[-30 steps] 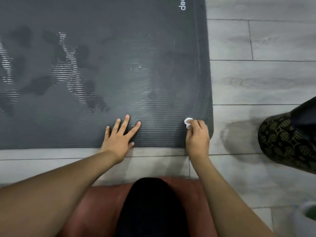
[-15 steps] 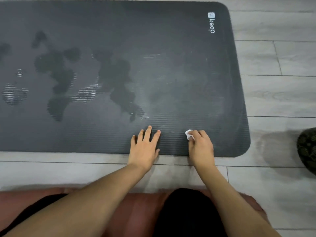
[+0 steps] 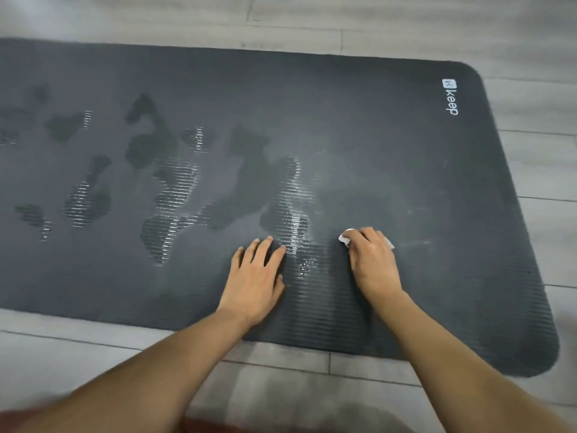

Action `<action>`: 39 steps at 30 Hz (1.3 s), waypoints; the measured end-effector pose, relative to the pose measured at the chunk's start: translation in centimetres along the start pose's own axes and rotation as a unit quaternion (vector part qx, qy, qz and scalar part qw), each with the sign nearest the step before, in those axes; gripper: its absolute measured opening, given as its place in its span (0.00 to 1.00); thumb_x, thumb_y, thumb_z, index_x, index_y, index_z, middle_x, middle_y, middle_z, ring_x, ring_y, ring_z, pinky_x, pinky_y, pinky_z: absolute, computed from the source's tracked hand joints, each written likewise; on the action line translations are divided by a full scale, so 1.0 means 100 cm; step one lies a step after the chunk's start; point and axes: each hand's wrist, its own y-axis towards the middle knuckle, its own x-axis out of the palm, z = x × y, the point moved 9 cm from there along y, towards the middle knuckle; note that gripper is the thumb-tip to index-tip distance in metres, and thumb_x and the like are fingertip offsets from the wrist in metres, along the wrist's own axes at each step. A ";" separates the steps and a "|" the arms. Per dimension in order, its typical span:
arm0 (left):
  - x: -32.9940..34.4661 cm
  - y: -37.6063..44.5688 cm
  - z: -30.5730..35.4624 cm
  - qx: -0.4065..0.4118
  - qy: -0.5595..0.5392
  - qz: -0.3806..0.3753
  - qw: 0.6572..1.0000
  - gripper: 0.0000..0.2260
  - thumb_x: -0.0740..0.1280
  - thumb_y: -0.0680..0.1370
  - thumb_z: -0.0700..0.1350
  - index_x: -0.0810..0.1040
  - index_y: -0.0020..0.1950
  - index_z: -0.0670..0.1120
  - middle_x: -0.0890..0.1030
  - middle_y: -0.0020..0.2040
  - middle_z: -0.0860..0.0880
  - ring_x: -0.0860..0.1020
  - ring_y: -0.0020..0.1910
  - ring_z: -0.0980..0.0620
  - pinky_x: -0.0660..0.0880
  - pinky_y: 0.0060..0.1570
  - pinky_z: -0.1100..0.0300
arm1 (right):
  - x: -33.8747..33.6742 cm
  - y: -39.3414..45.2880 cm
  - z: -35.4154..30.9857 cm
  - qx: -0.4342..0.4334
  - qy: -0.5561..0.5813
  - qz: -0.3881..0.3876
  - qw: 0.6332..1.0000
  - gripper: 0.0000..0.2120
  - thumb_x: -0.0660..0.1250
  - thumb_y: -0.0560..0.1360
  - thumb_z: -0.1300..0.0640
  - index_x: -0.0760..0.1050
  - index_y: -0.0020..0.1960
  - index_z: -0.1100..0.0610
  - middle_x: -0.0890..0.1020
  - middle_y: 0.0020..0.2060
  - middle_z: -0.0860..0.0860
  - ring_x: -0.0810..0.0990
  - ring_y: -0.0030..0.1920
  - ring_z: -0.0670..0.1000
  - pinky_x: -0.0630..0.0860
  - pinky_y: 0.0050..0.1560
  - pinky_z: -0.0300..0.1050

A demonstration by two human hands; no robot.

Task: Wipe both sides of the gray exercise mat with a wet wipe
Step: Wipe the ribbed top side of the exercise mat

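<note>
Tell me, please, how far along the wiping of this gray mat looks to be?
Partly done on one side. Dark wet patches across the upper face of the gray mat show where wiping has happened. In hand: the right hand presses the wet wipe down near the logo end, while the left hand lies flat beside it. Left: the dry-looking areas and the whole underside; the mat is unflipped.

Mat: a gray exercise mat (image 3: 390, 145) lies flat on a pale wood-look floor (image 3: 537, 170), with a white "keep" logo (image 3: 450, 96) by its far right corner.
Surface: dark wet patches (image 3: 162, 195) spread across the ribbed foam.
Left hand (image 3: 254, 278): flat on the mat, fingers straight.
Right hand (image 3: 373, 262): fingers curled over a white wet wipe (image 3: 345, 239), pressing it down.
</note>
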 end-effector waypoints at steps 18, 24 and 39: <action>-0.085 0.307 -0.183 -0.014 -0.009 0.165 0.986 0.21 0.61 0.80 0.38 0.71 0.74 0.43 0.70 0.76 0.41 0.68 0.74 0.35 0.66 0.73 0.40 | 0.073 0.266 -0.022 0.037 0.022 0.134 0.990 0.16 0.60 0.76 0.67 0.77 0.58 0.54 0.77 0.51 0.48 0.74 0.53 0.53 0.66 0.61 0.45; -0.105 0.397 -0.216 -0.024 -0.036 0.166 0.985 0.20 0.55 0.84 0.47 0.69 0.76 0.47 0.67 0.78 0.42 0.64 0.77 0.37 0.57 0.78 0.42 | 0.074 0.272 -0.025 0.037 0.000 0.123 0.992 0.18 0.59 0.75 0.68 0.77 0.61 0.57 0.78 0.55 0.50 0.75 0.56 0.54 0.65 0.65 0.45; -0.103 0.415 -0.221 -0.035 -0.006 0.119 0.992 0.26 0.48 0.84 0.53 0.60 0.82 0.53 0.58 0.83 0.46 0.56 0.81 0.40 0.50 0.80 0.40 | 0.066 0.293 -0.026 0.082 -0.014 0.101 0.991 0.16 0.59 0.76 0.66 0.79 0.60 0.57 0.80 0.57 0.51 0.78 0.55 0.55 0.71 0.62 0.49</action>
